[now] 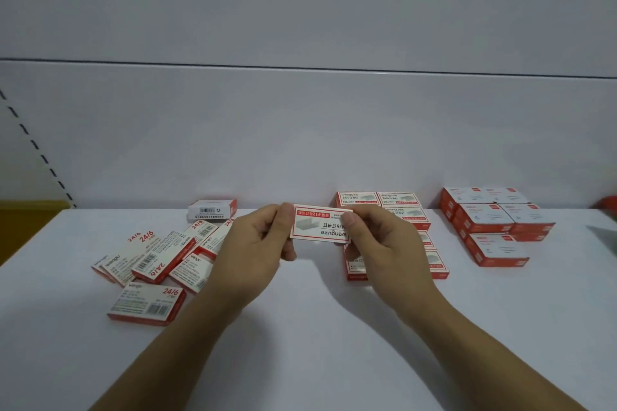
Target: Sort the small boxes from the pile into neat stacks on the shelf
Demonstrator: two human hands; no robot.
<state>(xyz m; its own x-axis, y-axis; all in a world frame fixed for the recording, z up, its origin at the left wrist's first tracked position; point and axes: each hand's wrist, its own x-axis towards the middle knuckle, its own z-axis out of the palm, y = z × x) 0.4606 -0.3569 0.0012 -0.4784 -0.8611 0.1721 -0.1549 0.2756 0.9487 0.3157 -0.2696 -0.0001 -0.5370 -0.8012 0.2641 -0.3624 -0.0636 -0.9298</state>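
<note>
Both hands hold one small red-and-white staple box (319, 225) above the white shelf (300, 327), its printed face toward me and upside down. My left hand (257, 240) pinches its left end and my right hand (374, 243) pinches its right end. A loose pile of the same boxes (157, 260) lies to the left, with one box (145, 304) lying apart nearer me. Neat stacks of boxes (397, 207) stand just behind and right of my right hand, partly hidden by it.
Another group of stacked red-and-white boxes (490, 223) stands at the far right. One box (212, 209) lies against the white back wall (300, 143) behind the pile. A yellow surface (26, 220) shows past the shelf's left edge.
</note>
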